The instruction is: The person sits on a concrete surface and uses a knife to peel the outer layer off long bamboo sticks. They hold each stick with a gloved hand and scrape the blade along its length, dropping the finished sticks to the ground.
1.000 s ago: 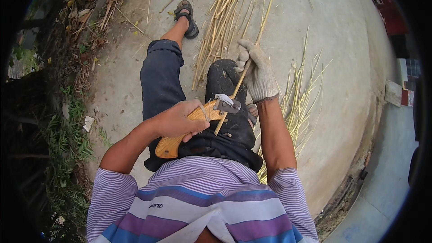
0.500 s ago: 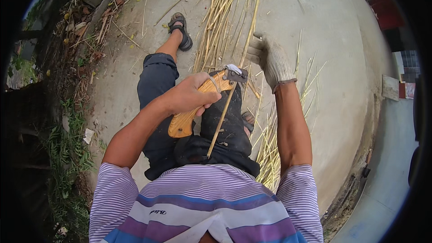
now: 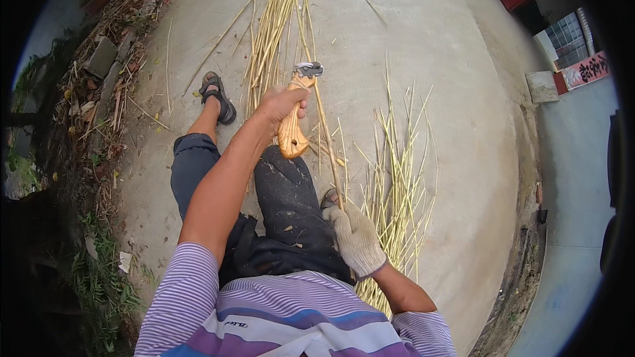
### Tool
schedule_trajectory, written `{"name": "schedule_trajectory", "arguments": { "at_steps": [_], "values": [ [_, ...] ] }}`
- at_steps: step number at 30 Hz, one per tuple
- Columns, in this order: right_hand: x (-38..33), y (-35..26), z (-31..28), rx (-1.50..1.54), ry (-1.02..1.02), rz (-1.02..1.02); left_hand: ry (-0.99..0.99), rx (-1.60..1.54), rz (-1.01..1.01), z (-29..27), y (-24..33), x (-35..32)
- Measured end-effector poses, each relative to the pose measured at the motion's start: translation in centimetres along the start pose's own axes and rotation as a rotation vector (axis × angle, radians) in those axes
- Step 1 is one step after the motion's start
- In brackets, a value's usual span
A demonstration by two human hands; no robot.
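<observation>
My left hand [image 3: 283, 103] is wrapped round the orange-brown wooden handle of a stripping tool [image 3: 292, 135], held out beyond my knee. A dark metal head with white material wound over it tops the handle. Against that head lies a long thin cane [image 3: 327, 133], slanting back toward my right thigh. Its near end is in my right hand [image 3: 357, 239], which wears a cream knitted glove and is closed round it beside my hip. How the cane sits in the metal head is too small to make out.
Ahead, a bundle of yellowish canes [image 3: 276, 23] lies on the concrete ground [image 3: 410, 33]. Pale stripped canes [image 3: 400, 192] are spread at my right side. Dry debris and bricks [image 3: 102, 56] line the left edge, with green weeds [image 3: 102, 258] nearer me.
My left hand and the tool have moved forward, off my thigh. My right hand came down from ahead to beside my hip and closed on the cane's near end. The view has shifted too.
</observation>
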State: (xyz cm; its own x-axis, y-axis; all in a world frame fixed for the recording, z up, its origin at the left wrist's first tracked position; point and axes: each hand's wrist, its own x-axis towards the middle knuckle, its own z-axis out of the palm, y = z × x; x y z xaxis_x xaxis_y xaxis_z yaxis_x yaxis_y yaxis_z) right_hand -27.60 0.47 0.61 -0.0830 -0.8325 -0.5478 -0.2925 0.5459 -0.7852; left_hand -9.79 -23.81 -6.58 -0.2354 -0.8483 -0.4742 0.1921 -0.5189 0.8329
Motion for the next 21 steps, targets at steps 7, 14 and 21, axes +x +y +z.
{"name": "schedule_trajectory", "arguments": {
  "at_steps": [7, 14, 21],
  "values": [
    [-15.7, 12.0, -10.9, -0.715, -0.125, 0.014, 0.156, 0.01, 0.063, 0.4, 1.2, 6.8],
    [0.0, 6.0, -8.6, -0.17, -0.041, 0.092, 0.022, 0.107, 0.035, 5.6, -4.4, 0.8],
    [10.6, 3.8, -4.6, -0.419, 0.018, -0.323, -0.028, 0.037, 0.011, 5.1, -5.3, -2.0]
  ]
}}
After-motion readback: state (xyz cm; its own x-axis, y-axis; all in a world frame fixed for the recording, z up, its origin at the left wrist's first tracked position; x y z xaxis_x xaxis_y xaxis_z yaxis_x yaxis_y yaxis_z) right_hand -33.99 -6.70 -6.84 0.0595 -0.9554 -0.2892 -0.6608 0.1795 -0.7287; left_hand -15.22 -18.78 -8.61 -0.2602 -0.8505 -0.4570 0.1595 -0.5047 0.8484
